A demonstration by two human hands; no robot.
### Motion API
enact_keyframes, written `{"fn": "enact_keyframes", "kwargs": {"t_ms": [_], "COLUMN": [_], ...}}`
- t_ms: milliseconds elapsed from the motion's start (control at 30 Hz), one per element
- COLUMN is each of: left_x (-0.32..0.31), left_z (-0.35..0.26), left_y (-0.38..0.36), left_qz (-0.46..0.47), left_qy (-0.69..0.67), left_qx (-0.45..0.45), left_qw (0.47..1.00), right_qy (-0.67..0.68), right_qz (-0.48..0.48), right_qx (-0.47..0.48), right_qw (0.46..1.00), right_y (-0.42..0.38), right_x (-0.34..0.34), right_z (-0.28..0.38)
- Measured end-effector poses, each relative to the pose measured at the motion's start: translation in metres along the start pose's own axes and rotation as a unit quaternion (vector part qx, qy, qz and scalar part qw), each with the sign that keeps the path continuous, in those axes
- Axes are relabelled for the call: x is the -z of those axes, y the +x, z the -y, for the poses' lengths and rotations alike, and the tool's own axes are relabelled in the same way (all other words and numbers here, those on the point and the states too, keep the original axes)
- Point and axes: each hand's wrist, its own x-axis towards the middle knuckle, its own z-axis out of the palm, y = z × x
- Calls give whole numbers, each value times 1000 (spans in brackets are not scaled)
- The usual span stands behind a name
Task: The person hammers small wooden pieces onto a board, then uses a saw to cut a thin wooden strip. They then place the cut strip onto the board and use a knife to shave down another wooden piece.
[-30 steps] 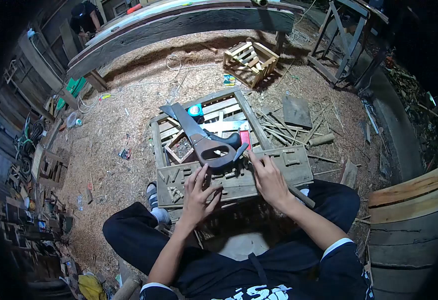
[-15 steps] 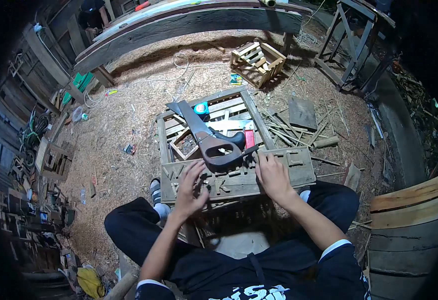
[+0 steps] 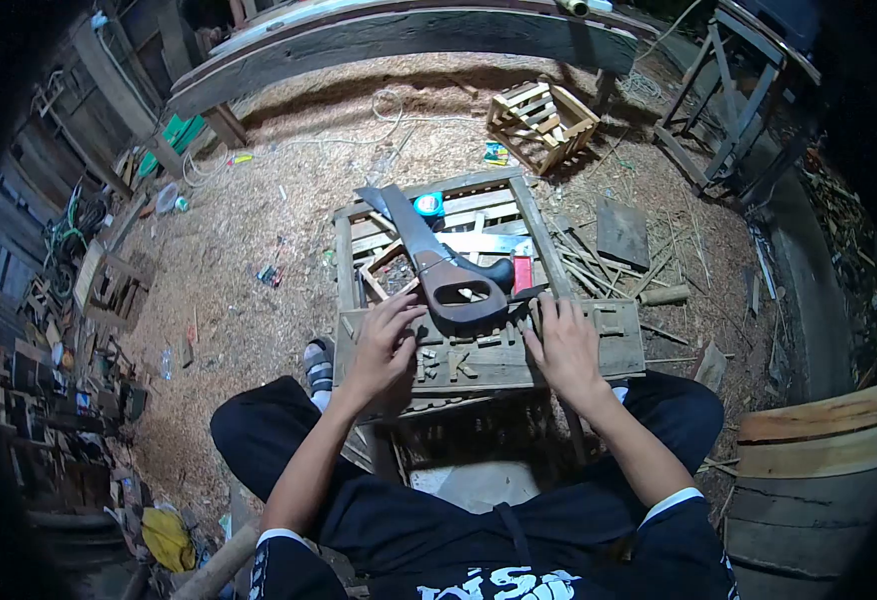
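Observation:
A weathered wooden plank (image 3: 499, 375) lies across a low slatted wooden frame (image 3: 549, 240) in front of me. Several short wood sticks (image 3: 462, 365) are scattered on it, some laid in a K-like shape. My left hand (image 3: 384, 345) rests over the plank's left part, its fingers loosely bent and apart; what lies under them is hidden. Fingers stretched out, my right hand (image 3: 569, 350) lies on the right part, beside small sticks. Between and beyond both hands, a handsaw (image 3: 437, 265) with a brown handle overhangs the plank's far edge. A black-handled tool (image 3: 499, 272) sits beneath it.
On the frame are a blue tape measure (image 3: 429, 204) and a red item (image 3: 524, 272). Farther off stand a slatted wooden crate (image 3: 569, 140) and a long workbench (image 3: 409, 45). Wood scraps (image 3: 624, 235) lie to the right, boards (image 3: 819, 430) at near right. Shavings cover the ground.
The view has shifted slightly, so the scene sits farther right. My left hand has moved forward off the near sticks, uncovering the K-like shape. My right hand stays on the plank's right part.

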Motion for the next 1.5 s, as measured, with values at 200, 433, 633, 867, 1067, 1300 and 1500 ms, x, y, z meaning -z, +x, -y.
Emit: {"fn": "enact_keyframes", "kwargs": {"t_ms": [200,433,633,867,1067,1300,1500], "left_x": [7,1,-5,-15,-16,1,33], "left_z": [-6,-27,-34,-29,-27,-24,-11], "left_y": [5,-3,2,-2,0,3,9], "left_qz": [15,72,64,42,54,80,38], "left_qy": [21,59,49,-28,-29,23,33], "left_qx": [-45,-97,-100,-73,-79,-96,-65], "left_qw": [999,991,992,996,995,992,997], "right_qy": [9,45,54,56,52,55,54], "right_qz": [-68,-96,-55,-44,-27,-23,-5], "right_qx": [116,239,241,236,246,235,242], "right_qw": [991,965,967,969,968,970,969], "right_y": [4,3,-5,-10,-14,-16,-14], "right_x": [-5,-19,-18,-13,-17,-15,-24], "right_z": [12,24,27,25,29,37,36]}}
